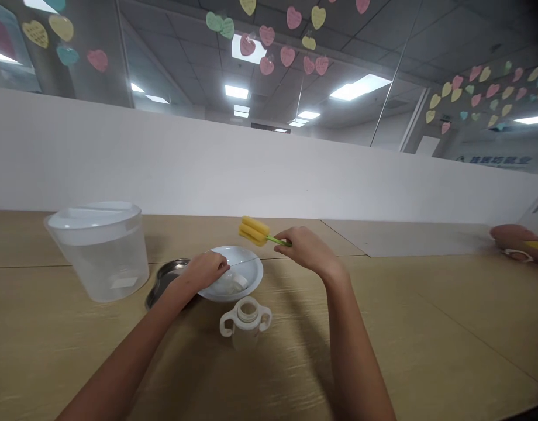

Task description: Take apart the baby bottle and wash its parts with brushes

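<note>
My right hand (306, 248) is closed on the green handle of a yellow sponge bottle brush (254, 231), its head raised above the far right rim of a white bowl (252, 282). Over the bowl's left side, my left hand (207, 269) pinches a thin, pale, stick-like thing (243, 262) pointing right; its exact kind is unclear. Inside the bowl lies a small clear and whitish item (236, 283), too indistinct to name. Just in front of the bowl, an uncapped baby bottle (246, 321) with two white side handles stands upright on the table.
A lidded translucent plastic bucket (109, 257) stands at the left. Partly behind my left forearm lies a shiny metal tray (159, 282). A low white wall (251, 175) runs along the table's (404, 316) far edge. A reddish-brown object (518, 241) sits at the far right.
</note>
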A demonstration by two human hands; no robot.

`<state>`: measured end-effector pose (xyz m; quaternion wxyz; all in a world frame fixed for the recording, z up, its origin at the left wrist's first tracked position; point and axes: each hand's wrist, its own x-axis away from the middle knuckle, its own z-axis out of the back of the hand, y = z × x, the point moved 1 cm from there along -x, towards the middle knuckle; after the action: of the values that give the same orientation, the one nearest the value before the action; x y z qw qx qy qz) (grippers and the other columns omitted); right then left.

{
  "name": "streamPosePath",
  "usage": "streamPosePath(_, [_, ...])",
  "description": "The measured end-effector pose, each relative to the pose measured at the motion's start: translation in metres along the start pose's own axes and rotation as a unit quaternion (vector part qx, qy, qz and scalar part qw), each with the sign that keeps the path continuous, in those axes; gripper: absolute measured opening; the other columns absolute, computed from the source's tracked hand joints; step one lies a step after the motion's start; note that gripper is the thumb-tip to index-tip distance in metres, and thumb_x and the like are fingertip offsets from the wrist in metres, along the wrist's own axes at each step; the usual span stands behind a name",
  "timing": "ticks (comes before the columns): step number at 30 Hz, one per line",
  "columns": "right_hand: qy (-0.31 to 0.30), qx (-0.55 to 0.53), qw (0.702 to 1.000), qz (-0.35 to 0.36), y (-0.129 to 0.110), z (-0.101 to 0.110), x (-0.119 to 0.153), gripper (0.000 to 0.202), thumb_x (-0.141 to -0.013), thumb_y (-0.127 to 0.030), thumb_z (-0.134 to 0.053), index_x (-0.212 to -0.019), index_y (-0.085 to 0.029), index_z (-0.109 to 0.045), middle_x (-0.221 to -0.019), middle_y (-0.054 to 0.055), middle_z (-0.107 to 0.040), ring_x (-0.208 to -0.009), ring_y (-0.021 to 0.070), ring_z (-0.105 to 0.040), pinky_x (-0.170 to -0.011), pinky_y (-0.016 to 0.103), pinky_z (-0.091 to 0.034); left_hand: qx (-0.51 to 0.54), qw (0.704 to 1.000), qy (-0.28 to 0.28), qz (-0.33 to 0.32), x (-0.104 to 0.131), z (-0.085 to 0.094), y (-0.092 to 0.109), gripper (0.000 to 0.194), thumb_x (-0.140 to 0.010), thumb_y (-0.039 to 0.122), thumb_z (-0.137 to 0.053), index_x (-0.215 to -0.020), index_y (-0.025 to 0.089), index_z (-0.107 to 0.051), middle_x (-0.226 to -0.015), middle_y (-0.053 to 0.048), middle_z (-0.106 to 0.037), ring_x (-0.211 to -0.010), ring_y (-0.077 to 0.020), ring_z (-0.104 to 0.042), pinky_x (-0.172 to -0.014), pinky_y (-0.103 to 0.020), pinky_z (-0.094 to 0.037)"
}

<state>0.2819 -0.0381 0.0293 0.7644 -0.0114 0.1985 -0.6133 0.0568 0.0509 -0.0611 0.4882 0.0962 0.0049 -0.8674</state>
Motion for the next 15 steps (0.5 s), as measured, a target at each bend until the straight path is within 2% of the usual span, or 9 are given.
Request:
streamPosePath(6, [-0.002, -0.003, 1.0, 0.004, 0.003, 0.001, 0.0, 0.023, -0.082, -0.028, -0.051, -0.09, -0.017, -0.07, -0.072, 0.004, -0.061, -0.062, 0.0133, -0.049, -0.052, 0.024, -0.027, 0.002, 0.999, 0.019, -0.032, 0.0, -0.001, 0.011, 0.028, -0.084, 0.028, -0.041, -0.08, 0.019, -0.067, -0.086, -0.008, -0.066, -0.084, -0.0207, -0.059, -0.07, -0.027, -0.04])
streamPosePath(10, [-0.001, -0.003, 1.0, 0.014, -0.001, 0.003, 0.001, 0.021, -0.082, -0.026, -0.051, -0.086, -0.018, -0.07, -0.067, 0.003, -0.06, -0.059, 0.0124, -0.047, -0.052, 0.024, -0.026, -0.004, 0.999, 0.013, -0.05, -0.002, -0.006, 0.021, 0.029, -0.084, 0.033, -0.042, -0.08, 0.02, -0.068, -0.082, -0.006, -0.067, -0.082, -0.0203, -0.06, -0.073, -0.028, -0.042])
streamPosePath(12, [-0.002, -0.003, 1.0, 0.022, -0.004, 0.004, 0.002, 0.021, -0.083, -0.026, -0.051, -0.084, -0.017, -0.07, -0.064, 0.002, -0.059, -0.057, 0.0119, -0.045, -0.052, 0.024, -0.025, -0.012, 0.999, 0.013, -0.05, -0.002, -0.008, 0.021, 0.029, -0.084, 0.033, -0.043, -0.081, 0.02, -0.068, -0.083, -0.007, -0.067, -0.083, -0.0211, -0.061, -0.075, -0.029, -0.043])
streamPosePath(15, [-0.004, -0.003, 1.0, 0.028, -0.007, 0.005, 0.004, 0.02, -0.083, -0.025, -0.051, -0.082, -0.017, -0.069, -0.062, 0.002, -0.057, -0.055, 0.0117, -0.043, -0.05, 0.025, -0.024, -0.027, 0.998, 0.017, -0.049, -0.004, -0.006, 0.013, 0.03, -0.085, 0.025, -0.041, -0.093, 0.019, -0.069, -0.095, -0.01, -0.068, -0.094, -0.0239, -0.06, -0.082, -0.033, -0.043])
